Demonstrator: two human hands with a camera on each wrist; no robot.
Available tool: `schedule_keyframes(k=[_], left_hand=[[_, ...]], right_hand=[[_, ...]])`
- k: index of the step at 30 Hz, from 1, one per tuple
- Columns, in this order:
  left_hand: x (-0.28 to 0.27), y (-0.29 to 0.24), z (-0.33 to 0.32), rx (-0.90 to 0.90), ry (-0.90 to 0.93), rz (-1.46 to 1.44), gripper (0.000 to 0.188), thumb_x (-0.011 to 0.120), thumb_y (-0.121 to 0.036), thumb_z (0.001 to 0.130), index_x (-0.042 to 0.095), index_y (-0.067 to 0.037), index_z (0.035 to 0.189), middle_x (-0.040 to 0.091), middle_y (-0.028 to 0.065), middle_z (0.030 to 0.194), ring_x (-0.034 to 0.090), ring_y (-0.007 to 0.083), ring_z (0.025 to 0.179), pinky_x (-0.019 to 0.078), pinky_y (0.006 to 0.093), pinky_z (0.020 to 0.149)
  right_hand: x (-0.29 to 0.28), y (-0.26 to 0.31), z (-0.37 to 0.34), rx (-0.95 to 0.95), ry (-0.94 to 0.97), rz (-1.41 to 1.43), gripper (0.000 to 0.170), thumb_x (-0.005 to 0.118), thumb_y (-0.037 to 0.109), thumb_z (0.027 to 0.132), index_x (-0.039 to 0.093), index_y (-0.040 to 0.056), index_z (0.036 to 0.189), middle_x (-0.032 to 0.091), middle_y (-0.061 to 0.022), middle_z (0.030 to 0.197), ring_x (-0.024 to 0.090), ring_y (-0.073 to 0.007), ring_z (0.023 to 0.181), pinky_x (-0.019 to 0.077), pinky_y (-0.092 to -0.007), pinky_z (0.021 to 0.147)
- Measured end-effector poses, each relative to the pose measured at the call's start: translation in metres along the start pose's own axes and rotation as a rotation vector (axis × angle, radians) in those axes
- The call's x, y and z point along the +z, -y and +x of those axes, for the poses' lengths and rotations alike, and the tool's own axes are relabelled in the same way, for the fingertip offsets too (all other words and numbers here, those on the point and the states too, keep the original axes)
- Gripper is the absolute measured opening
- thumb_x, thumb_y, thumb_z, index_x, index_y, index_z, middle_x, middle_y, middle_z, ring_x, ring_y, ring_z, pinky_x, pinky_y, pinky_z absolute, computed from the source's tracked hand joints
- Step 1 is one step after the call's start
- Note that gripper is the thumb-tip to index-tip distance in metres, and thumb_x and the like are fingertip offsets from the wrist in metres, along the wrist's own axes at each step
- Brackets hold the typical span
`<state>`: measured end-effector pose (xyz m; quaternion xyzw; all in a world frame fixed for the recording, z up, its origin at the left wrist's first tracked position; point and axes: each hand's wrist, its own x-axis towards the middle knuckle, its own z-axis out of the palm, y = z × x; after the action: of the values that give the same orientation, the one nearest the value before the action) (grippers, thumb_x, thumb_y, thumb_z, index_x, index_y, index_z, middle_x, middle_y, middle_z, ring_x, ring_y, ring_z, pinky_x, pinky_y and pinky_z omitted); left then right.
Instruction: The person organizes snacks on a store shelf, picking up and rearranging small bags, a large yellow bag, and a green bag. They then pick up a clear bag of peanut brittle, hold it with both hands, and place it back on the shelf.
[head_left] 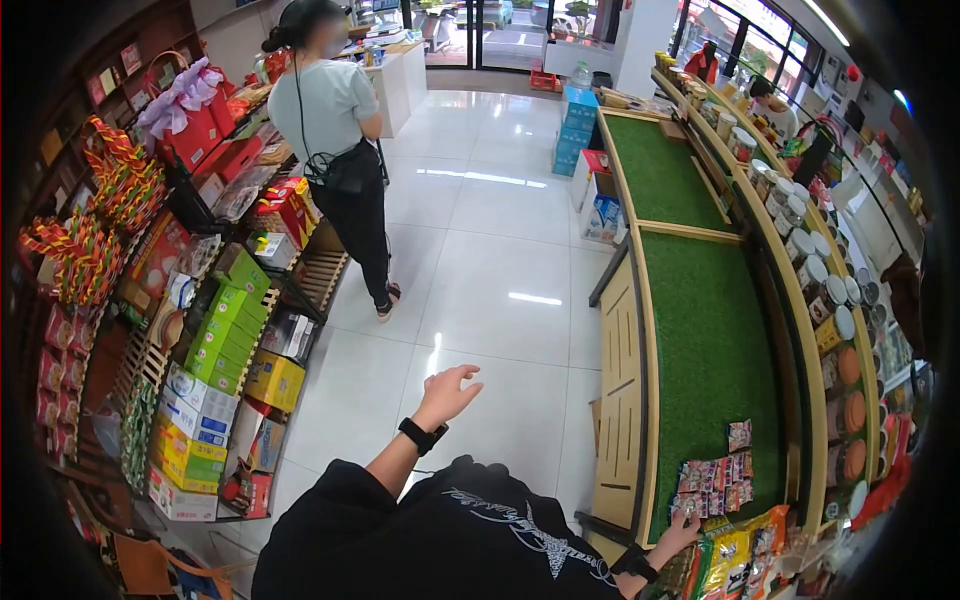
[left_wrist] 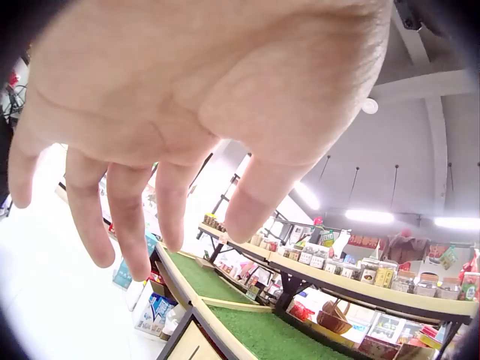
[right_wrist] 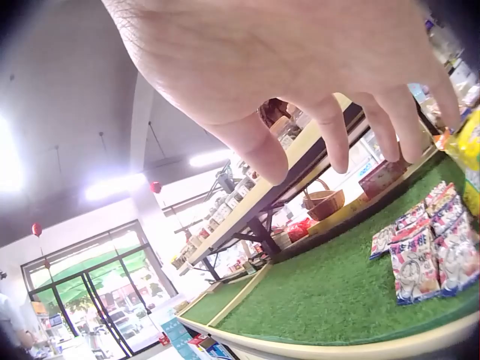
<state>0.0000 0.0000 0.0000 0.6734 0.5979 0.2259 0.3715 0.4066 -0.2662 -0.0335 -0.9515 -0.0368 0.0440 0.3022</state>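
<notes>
My left hand (head_left: 447, 395) hangs in mid-air over the aisle, fingers loosely spread with nothing in them. In the left wrist view its palm and bent fingertips fill the top. My right hand (head_left: 678, 537) is at the near end of a green turf display shelf (head_left: 705, 340), beside small printed snack packets (right_wrist: 420, 259) laid in rows. Seen from the right wrist, its relaxed fingers hang empty above the turf. A larger yellow snack bag (head_left: 735, 555) lies right next to this hand, at the shelf's near end. One packet (head_left: 739, 434) sits slightly apart from the rows.
A person (head_left: 335, 130) stands ahead on the left side of the tiled aisle (head_left: 480, 290). Racks with green boxes (head_left: 225, 335) line the left. Jars (head_left: 800, 245) stand on a raised ledge along the right. Blue cartons (head_left: 575, 130) are stacked beyond the display shelf.
</notes>
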Motion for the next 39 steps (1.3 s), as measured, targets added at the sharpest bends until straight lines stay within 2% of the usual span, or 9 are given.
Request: schedule_keyframes(k=[3,5,8,15,20,24,30,33,39], left_hand=[[0.003,-0.001,-0.003,0.014,-0.015,0.012,0.038,0.053,-0.036,0.074,0.055,-0.014,0.106,0.059,0.0062,0.099,0.054,0.0226,0.092,0.0288,0.0446,0.086],[0.000,-0.002,-0.001,0.043,-0.062,0.099,0.036,0.056,-0.033,0.074,0.057,-0.013,0.103,0.061,0.0062,0.094,0.057,0.0233,0.086,0.0406,0.0332,0.079],[0.004,-0.002,0.001,0.021,-0.003,0.049,0.037,0.054,-0.035,0.074,0.055,-0.014,0.105,0.060,0.0058,0.097,0.054,0.0229,0.093,0.0295,0.0447,0.086],[0.027,0.003,0.017,0.093,0.032,0.013,0.040,0.057,-0.031,0.073,0.054,-0.009,0.106,0.059,0.0103,0.099,0.054,0.0256,0.095,0.0388,0.0360,0.082],[0.063,-0.039,0.030,0.195,0.268,0.024,0.048,0.058,-0.029,0.074,0.047,-0.005,0.114,0.051,0.0175,0.111,0.048,0.0289,0.105,0.0376,0.0351,0.088],[0.103,-0.078,0.048,0.350,0.438,-0.064,0.056,0.059,-0.026,0.075,0.040,0.001,0.120,0.046,0.0195,0.119,0.042,0.0276,0.113,0.0344,0.0333,0.092],[0.164,-0.155,0.020,0.167,0.730,-0.275,0.073,0.059,-0.023,0.075,0.019,0.001,0.131,0.021,0.0247,0.133,0.026,0.0377,0.122,0.0303,0.0398,0.095],[0.211,-0.175,0.007,0.424,0.828,-0.062,0.071,0.060,-0.023,0.075,0.021,-0.001,0.131,0.025,0.0227,0.132,0.029,0.0352,0.121,0.0307,0.0402,0.094],[0.303,-0.246,-0.053,0.571,1.081,0.008,0.067,0.061,-0.025,0.075,0.027,-0.004,0.130,0.032,0.0180,0.130,0.035,0.0310,0.117,0.0315,0.0402,0.093]], right_hand=[[-0.004,0.000,-0.003,-0.001,-0.059,-0.047,0.044,0.045,0.038,0.084,0.043,0.0081,0.116,0.042,-0.0137,0.117,0.042,-0.0303,0.106,0.0365,-0.0425,0.083],[-0.005,0.005,-0.011,-0.009,-0.048,-0.007,0.039,0.048,0.033,0.084,0.046,0.0059,0.111,0.044,-0.0146,0.112,0.042,-0.0304,0.103,0.0358,-0.0409,0.083],[-0.008,-0.006,-0.005,-0.141,-0.041,0.081,0.036,0.053,0.026,0.081,0.048,0.0034,0.108,0.044,-0.0156,0.110,0.042,-0.0310,0.103,0.0344,-0.0390,0.085],[-0.035,-0.019,-0.029,-0.155,-0.127,0.167,0.039,0.057,0.022,0.076,0.047,0.0037,0.109,0.043,-0.0194,0.111,0.039,-0.0340,0.106,0.0313,-0.0389,0.090],[-0.058,-0.074,-0.043,-0.001,-0.249,0.156,0.041,0.058,0.020,0.075,0.046,0.0032,0.110,0.042,-0.0189,0.114,0.039,-0.0333,0.108,0.0307,-0.0388,0.092],[-0.072,-0.103,-0.060,0.059,-0.343,0.195,0.052,0.059,0.023,0.075,0.041,-0.0001,0.118,0.035,-0.0281,0.124,0.031,-0.0374,0.119,0.0255,-0.0380,0.098],[-0.097,-0.121,-0.064,0.228,-0.377,0.202,0.058,0.057,0.024,0.076,0.035,-0.0007,0.123,0.027,-0.0283,0.130,0.026,-0.0369,0.122,0.0227,-0.0366,0.099],[-0.110,-0.138,-0.048,0.287,-0.383,0.221,0.058,0.057,0.024,0.076,0.035,-0.0010,0.123,0.027,-0.0276,0.130,0.026,-0.0362,0.122,0.0225,-0.0363,0.099],[-0.143,-0.190,0.020,0.290,-0.360,0.443,0.058,0.057,0.024,0.077,0.034,-0.0026,0.123,0.038,-0.0217,0.125,0.036,-0.0296,0.118,0.0282,-0.0336,0.096]])
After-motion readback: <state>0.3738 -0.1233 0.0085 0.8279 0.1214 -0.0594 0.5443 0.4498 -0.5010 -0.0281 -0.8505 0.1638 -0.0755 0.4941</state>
